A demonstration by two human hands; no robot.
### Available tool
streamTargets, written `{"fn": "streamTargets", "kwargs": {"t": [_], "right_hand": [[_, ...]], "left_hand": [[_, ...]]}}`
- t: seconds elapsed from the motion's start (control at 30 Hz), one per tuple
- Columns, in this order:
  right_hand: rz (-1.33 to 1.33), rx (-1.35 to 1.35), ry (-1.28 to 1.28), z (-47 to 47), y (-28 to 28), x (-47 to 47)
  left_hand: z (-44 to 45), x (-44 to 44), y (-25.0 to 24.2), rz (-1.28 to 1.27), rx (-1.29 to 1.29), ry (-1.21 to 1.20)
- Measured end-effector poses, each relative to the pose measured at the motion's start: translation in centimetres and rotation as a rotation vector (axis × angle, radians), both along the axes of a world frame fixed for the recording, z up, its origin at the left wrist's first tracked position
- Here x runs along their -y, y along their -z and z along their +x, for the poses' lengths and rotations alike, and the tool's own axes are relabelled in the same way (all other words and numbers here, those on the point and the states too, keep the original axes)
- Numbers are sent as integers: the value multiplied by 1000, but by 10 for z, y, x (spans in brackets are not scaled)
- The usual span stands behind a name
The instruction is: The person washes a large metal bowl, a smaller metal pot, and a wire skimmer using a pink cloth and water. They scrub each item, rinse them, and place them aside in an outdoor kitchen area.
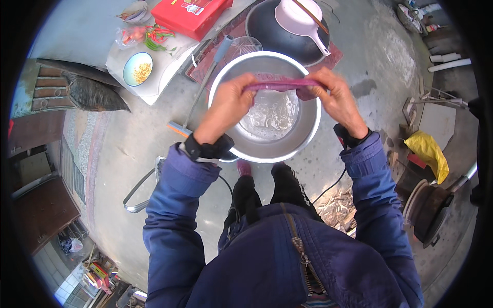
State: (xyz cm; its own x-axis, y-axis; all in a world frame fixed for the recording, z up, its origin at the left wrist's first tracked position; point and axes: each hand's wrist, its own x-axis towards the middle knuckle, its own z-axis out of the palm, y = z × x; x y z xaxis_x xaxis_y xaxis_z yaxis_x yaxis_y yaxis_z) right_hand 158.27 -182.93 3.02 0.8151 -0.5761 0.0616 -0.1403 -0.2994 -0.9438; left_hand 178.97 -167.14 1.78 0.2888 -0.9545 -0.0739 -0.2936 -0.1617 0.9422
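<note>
Between my two hands a wet-looking pink-purple cloth [283,84] is stretched out over a large round metal basin [264,152]. My left hand [233,102] grips its left end, and my right hand [337,96] pinches the right end, where a bit of cloth hangs down. Foamy water [271,113] lies in the basin below. A wire-mesh strainer [246,48] with a long handle is behind the basin's rim.
Behind the basin, a pink plastic ladle [296,19] lies on a black wok [264,27]. At the upper left, a counter [115,65] holds a red box [188,17], chili peppers [156,36] and a bowl [129,63]. An orange-edged broom or squeegee head [179,129] rests on the floor.
</note>
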Motion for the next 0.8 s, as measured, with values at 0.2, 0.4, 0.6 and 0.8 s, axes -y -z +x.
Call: {"fn": "streamTargets", "kwargs": {"t": [0.2,0.4,0.6,0.8], "right_hand": [[-216,-343,-23,2,136,-27],[-250,-663,-213,-4,249,-60],[-189,-659,-366,9,256,-55],[76,-287,-107,20,137,-8]], "left_hand": [[-47,10,127,369,428,131],[-86,6,236,551,538,274],[-88,3,244,477,571,258],[-33,26,107,372,0,73]]}}
